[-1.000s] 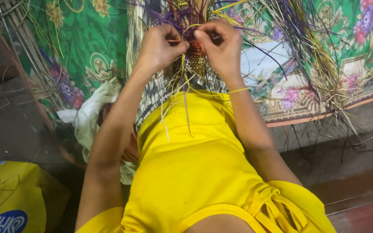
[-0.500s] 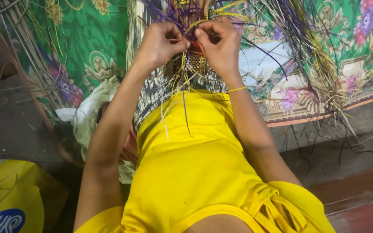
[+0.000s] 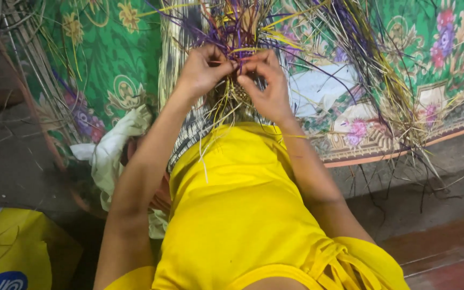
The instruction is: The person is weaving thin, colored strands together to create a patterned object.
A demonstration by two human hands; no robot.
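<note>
**Both hands pinch coloured strands at the heart of a weave**

The left hand [image 3: 204,70] and the right hand [image 3: 267,86] meet just above the lap, fingertips almost touching, each pinched narrow on thin strands [image 3: 237,40] of purple and yellow fibre. The strands fan out from a small woven piece [image 3: 231,99] that sits between the two hands, resting against the yellow garment [image 3: 237,204]. How far the weave has grown is hard to tell, since the fingers cover most of it.

The fibres look light, springy and thin; they probably bend easily but may kink or split if folded sharply. Loose ends likely slip, so the best hold seems to be close to the woven centre, where the crossing strands lock each other, not out at the free tips.

Beneath the work lies a green floral mat [image 3: 98,70], with more loose straw-coloured strands [image 3: 398,102] scattered across it to the right. A white cloth [image 3: 111,156] lies crumpled beside the left forearm, and a yellow bag [image 3: 17,252] sits on the floor at the lower left.
</note>
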